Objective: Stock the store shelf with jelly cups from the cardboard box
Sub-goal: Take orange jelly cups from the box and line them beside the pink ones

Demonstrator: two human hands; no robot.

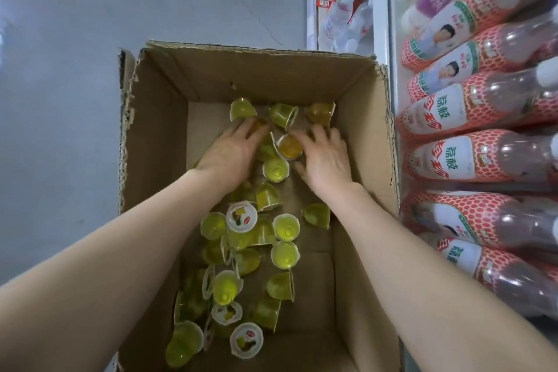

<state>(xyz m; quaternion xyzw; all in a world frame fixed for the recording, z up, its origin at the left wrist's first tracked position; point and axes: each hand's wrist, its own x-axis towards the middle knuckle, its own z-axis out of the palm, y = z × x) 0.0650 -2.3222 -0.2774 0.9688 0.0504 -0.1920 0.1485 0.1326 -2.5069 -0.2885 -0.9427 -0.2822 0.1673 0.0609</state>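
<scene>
An open cardboard box [157, 136] stands on the floor and holds several yellow-green jelly cups [285, 226], some amber ones, and a few lying lid up [241, 217]. Both of my hands are down inside the far half of the box. My left hand [232, 151] lies palm down over some cups, its fingertips on an amber cup [260, 124]. My right hand [326, 157] is spread beside an orange cup [290, 146], with the index finger touching its rim. Neither hand plainly grips a cup.
The store shelf [381, 24] runs along the right, right next to the box, and is packed with red-and-white labelled bottles [453, 160]. More bottles and a price tag [323, 3] show further back. Grey floor [60, 69] lies to the left of the box.
</scene>
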